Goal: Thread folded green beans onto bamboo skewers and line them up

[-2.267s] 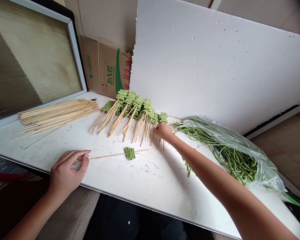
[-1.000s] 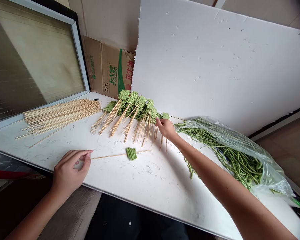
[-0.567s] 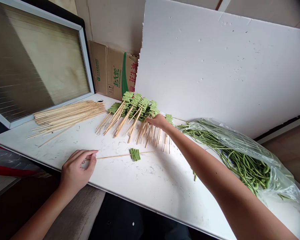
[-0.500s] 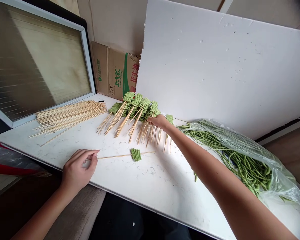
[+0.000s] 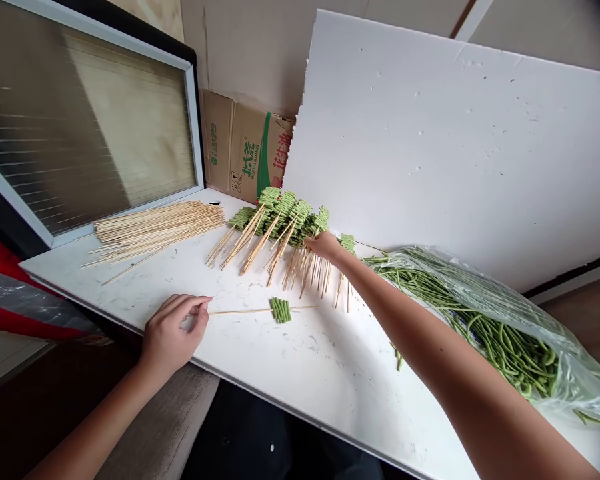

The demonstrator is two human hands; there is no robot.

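Observation:
My left hand [image 5: 174, 337] is closed in a pinch on the end of a bamboo skewer [image 5: 240, 311] near the table's front edge. Threaded on that skewer is a short row of cut green bean pieces [image 5: 281, 310]. Farther off, my right hand [image 5: 326, 247] reaches into a heap of finished bean skewers [image 5: 285, 213], its fingers pinched at the top of the sticks on the heap's right side. Its fingertips are partly hidden, but they appear to grip a bean skewer there. The bare stick ends [image 5: 250, 257] point toward me.
Loose bamboo skewers [image 5: 160, 227] lie in a pile at the left, before a glass-fronted frame [image 5: 130, 120]. At the right is a clear plastic bag [image 5: 575, 373] of long green beans [image 5: 500, 347]. A cardboard box [image 5: 245, 143] and a white foam board [image 5: 430, 147] stand behind.
The whole view has shifted, so everything appears slightly farther right. Both hands keep nearly the same places: the left on its skewer, the right at the heap.

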